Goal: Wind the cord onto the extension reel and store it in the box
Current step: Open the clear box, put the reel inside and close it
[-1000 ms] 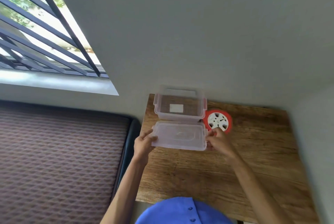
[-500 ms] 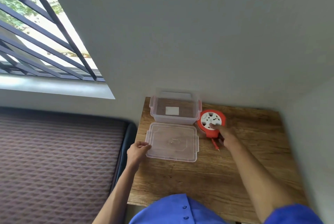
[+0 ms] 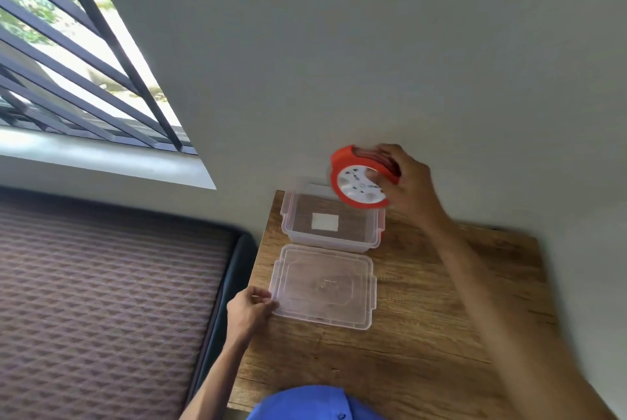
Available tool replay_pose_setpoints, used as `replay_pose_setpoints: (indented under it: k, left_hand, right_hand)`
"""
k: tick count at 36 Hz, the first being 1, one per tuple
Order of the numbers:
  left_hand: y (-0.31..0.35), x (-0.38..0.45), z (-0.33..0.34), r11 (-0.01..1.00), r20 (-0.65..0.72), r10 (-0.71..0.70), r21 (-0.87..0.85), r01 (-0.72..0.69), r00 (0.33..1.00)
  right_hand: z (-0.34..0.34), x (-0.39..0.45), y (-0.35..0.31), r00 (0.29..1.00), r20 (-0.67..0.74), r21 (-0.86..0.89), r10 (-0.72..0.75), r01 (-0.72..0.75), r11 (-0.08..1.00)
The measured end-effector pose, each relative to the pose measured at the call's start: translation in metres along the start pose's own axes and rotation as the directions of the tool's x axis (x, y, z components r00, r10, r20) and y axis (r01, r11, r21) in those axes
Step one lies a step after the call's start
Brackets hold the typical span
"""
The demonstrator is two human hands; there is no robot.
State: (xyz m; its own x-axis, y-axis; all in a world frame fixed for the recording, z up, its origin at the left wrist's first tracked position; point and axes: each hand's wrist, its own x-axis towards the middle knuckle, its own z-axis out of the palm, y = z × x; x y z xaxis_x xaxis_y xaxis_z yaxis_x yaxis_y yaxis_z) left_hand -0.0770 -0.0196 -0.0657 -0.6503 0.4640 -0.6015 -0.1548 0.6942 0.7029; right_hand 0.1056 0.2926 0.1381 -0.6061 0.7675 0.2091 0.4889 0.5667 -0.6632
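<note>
The right hand [image 3: 409, 182] grips the reel [image 3: 359, 182] above the box [image 3: 330, 239] at its 1 o'clock corner, seemingly to lower it in, while the left hand [image 3: 249, 309] pinches the lid [image 3: 324, 287] at 9 o'clock, steadying it on the counter [image 3: 441, 318].

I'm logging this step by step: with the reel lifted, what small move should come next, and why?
Probably lower the reel into the open box. The right hand grips it above the box's far right corner, the cord looks wound on, and the lid lies off on the table, with the left hand at its corner.

white label [image 3: 324, 221] in box, no legible text
</note>
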Motion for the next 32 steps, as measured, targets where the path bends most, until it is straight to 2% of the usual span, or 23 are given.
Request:
replay_pose_setpoints:
  k: [5, 8, 10, 12, 14, 16, 17, 18, 20, 22, 25, 28, 29, 31, 32]
  left_hand:
    - [-0.001, 0.002, 0.000, 1.000, -0.001, -0.020, 0.003, 0.020, 1.000]
    - [-0.002, 0.005, 0.001, 0.999, -0.004, -0.011, 0.044, 0.011, 1.000]
    - [-0.004, 0.008, 0.001, 0.998, -0.006, -0.004, 0.065, 0.005, 1.000]
    - [-0.006, 0.011, 0.000, 0.997, -0.002, 0.000, 0.081, 0.000, 1.000]
    - [-0.008, 0.014, -0.003, 0.994, 0.019, 0.008, 0.104, -0.010, 1.000]
    - [-0.008, 0.015, -0.005, 0.987, 0.064, 0.026, 0.156, -0.036, 0.998]
    - [-0.007, 0.015, -0.007, 0.980, 0.086, 0.037, 0.193, -0.053, 0.996]
    - [-0.007, 0.015, -0.009, 0.973, 0.108, 0.042, 0.223, -0.065, 0.993]
    - [-0.007, 0.013, -0.014, 0.971, 0.156, 0.030, 0.231, -0.066, 0.987]
    - [-0.010, 0.011, -0.020, 0.983, 0.210, 0.000, 0.177, -0.038, 0.978]
    - [-0.009, 0.005, -0.027, 0.995, 0.357, -0.034, -0.071, 0.063, 0.934]
    - [0.011, 0.001, -0.033, 0.941, 0.463, 0.017, -0.307, 0.142, 0.886]
    - [0.020, 0.001, -0.035, 0.909, 0.481, 0.027, -0.377, 0.179, 0.876]
    - [0.039, 0.004, -0.040, 0.854, 0.509, 0.035, -0.463, 0.239, 0.860]
    - [0.049, 0.006, -0.041, 0.844, 0.522, 0.037, -0.472, 0.253, 0.852]
  right_hand:
    - [0.074, 0.024, -0.006, 0.969, 0.233, 0.052, 0.084, -0.099, 0.994]
    - [0.105, 0.022, 0.004, 0.910, 0.376, 0.007, 0.173, -0.189, 0.982]
    - [0.119, 0.018, 0.014, 0.887, 0.408, -0.036, 0.217, -0.222, 0.974]
    - [0.127, 0.015, 0.021, 0.892, 0.395, -0.098, 0.222, -0.199, 0.975]
    - [0.130, 0.016, 0.025, 0.912, 0.367, -0.260, 0.182, -0.087, 0.962]
    - [0.128, 0.016, 0.024, 0.944, 0.300, -0.443, 0.136, 0.011, 0.897]
    - [0.124, 0.015, 0.023, 0.963, 0.244, -0.475, 0.110, 0.019, 0.880]
    - [0.119, 0.013, 0.022, 0.980, 0.176, -0.461, 0.096, -0.004, 0.887]
    - [0.100, 0.002, 0.020, 0.991, 0.056, -0.311, 0.123, -0.100, 0.945]
    - [0.079, -0.021, 0.024, 0.983, 0.054, -0.167, 0.175, -0.164, 0.972]
    - [0.057, -0.083, 0.035, 0.961, 0.233, -0.125, 0.150, -0.123, 0.984]
    - [0.047, -0.152, 0.045, 0.837, 0.546, -0.075, 0.046, -0.006, 0.997]
    - [0.046, -0.170, 0.049, 0.794, 0.608, -0.089, 0.017, 0.047, 0.995]
    - [0.045, -0.192, 0.057, 0.772, 0.635, -0.133, -0.005, 0.116, 0.984]
    - [0.045, -0.195, 0.059, 0.803, 0.596, -0.142, -0.012, 0.120, 0.983]
